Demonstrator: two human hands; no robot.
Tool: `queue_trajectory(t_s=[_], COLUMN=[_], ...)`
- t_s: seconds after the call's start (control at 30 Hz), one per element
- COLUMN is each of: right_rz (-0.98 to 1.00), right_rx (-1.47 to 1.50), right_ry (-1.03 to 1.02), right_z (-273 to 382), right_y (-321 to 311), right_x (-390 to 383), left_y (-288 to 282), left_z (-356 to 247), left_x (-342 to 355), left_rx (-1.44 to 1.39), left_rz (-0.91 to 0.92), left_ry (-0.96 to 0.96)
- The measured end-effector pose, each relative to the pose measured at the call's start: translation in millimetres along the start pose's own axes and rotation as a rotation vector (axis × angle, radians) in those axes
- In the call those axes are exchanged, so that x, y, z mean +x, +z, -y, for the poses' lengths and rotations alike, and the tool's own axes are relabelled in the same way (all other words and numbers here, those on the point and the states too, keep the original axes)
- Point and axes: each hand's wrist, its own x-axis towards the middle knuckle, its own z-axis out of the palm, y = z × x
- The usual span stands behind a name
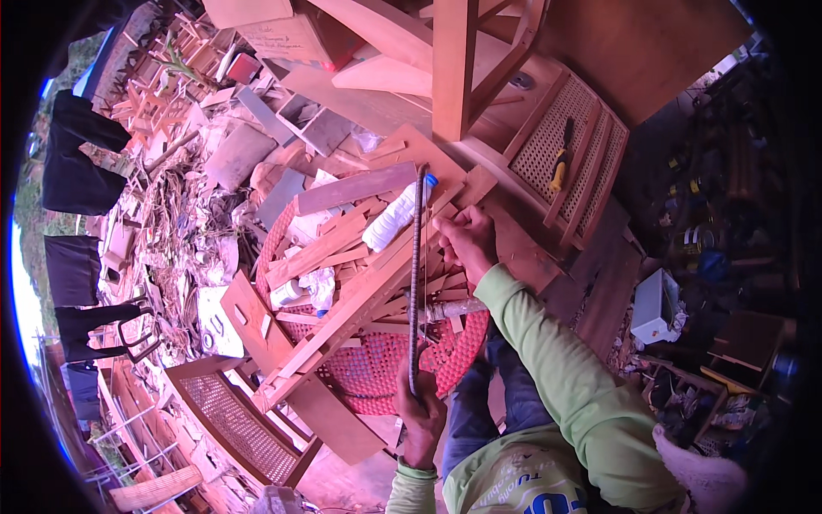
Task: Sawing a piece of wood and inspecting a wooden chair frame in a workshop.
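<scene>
My left hand (416,413) grips the lower end of a long, ribbed metal bar (417,283), bent at the top, with a thin blade or wire running along it; it looks like a homemade bow saw. My right hand (467,240) is closed beside the bar's upper part, fingertips by the thin line; what they hold is unclear. Under the saw, a long wooden strip (330,330) lies diagonally across loose wood offcuts (330,240) on a red woven round seat (385,377). A white wrapped bottle or roll with a blue end (390,214) lies just left of the bar.
A cane panel (565,154) with a yellow-handled tool (558,171) stands at upper right, beside upright chair legs (452,77). A cane-seated chair (235,411) is at lower left. Scrap piles (214,188) spread leftward; dark garments (81,163) hang beyond. A white container (655,304) sits right.
</scene>
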Motion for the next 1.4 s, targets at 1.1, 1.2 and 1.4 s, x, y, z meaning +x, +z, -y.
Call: queue_trajectory(t_s=[1.1,1.2,1.4], right_rz=[-0.073,-0.056,-0.017], right_rx=[-0.031,-0.006,-0.003], right_ry=[-0.051,-0.053,-0.017], right_z=[-4,-6,-5], right_y=[3,1,3], right_x=[4,3,4], left_y=[49,40,15], left_z=[-2,21,24], left_x=[82,60,-2], left_rx=[0.132,0.204,0.181], left_rz=[-0.028,-0.049,-0.07], left_ry=[0.126,0.179,0.166])
